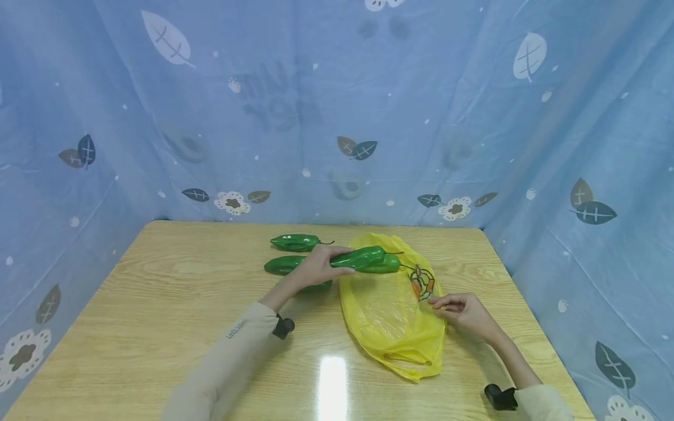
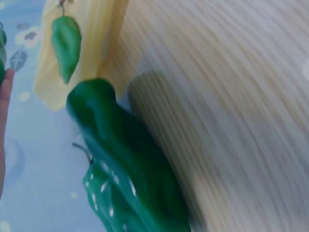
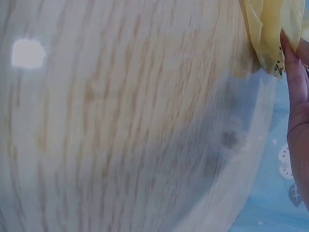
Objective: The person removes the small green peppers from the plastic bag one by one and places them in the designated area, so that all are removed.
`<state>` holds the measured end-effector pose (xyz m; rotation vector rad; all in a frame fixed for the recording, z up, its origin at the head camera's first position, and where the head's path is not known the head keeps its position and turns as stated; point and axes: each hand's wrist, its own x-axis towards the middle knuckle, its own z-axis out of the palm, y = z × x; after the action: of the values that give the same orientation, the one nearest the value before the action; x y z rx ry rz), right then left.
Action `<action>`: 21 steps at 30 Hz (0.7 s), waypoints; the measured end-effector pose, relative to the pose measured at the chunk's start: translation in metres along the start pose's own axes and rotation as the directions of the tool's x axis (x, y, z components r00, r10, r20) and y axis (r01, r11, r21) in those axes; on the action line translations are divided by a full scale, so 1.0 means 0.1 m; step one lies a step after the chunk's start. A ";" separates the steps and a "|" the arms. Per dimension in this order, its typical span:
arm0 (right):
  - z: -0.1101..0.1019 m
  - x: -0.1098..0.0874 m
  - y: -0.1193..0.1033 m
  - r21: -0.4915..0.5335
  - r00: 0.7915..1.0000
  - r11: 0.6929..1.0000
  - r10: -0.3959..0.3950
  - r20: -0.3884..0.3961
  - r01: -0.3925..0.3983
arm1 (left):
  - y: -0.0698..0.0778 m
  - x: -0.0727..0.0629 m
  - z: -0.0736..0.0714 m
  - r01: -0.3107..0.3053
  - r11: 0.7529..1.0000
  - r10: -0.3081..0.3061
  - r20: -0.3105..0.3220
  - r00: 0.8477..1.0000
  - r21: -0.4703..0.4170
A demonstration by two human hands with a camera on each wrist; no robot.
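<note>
My left hand [image 1: 317, 268] grips a long, glossy green chili pepper [image 1: 362, 256] by its blunt end, over the far part of a yellow plastic bag [image 1: 389, 316]. Just behind it, another green chili pepper [image 1: 388, 265] lies on the bag, its thin stem pointing right. At the bag's right edge, my right hand [image 1: 466, 316] pinches the thin plastic between thumb and fingers; the right wrist view also has this hand [image 3: 298, 82] on the bag [image 3: 265, 34]. Dark and orange printing marks the bag near those fingers.
More green peppers lie left of the bag: one at the back [image 1: 295, 241], one in the middle [image 1: 283, 265], and one partly hidden by the left arm [image 1: 318, 287]. The wooden table [image 1: 174, 310] meets blue patterned curtains [image 1: 295, 146] behind and at both sides.
</note>
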<state>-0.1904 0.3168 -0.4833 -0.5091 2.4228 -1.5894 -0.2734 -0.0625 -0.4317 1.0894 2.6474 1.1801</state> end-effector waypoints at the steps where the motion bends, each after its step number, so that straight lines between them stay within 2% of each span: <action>1: 0.00 0.00 0.00 0.003 1.000 1.000 0.000 0.001 0.000 | 0.00 -0.03 -0.03 -0.001 1.000 0.001 -0.005 1.000 -0.002; 7: -0.01 -0.01 0.00 0.003 1.000 1.000 -0.004 0.004 0.004 | 0.06 -0.18 -0.24 0.011 1.000 -0.011 -0.002 1.000 0.014; 11: -0.01 0.00 -0.01 -0.008 1.000 1.000 0.002 -0.001 -0.002 | 0.08 -0.27 -0.34 0.033 0.999 -0.032 -0.036 0.999 0.013; 17: -0.01 0.00 -0.01 0.004 1.000 1.000 -0.008 0.007 0.008 | 0.06 -0.42 -0.42 0.082 0.997 -0.081 -0.092 0.992 0.007; 21: -0.01 0.00 -0.01 0.004 1.000 1.000 -0.019 0.010 0.019 | 0.06 -0.50 -0.45 0.111 0.994 -0.113 -0.104 0.988 -0.025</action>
<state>-0.1910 0.3175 -0.4821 -0.5392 2.4143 -1.5945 -0.2458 -0.1195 -0.4067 0.8858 2.7282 1.2716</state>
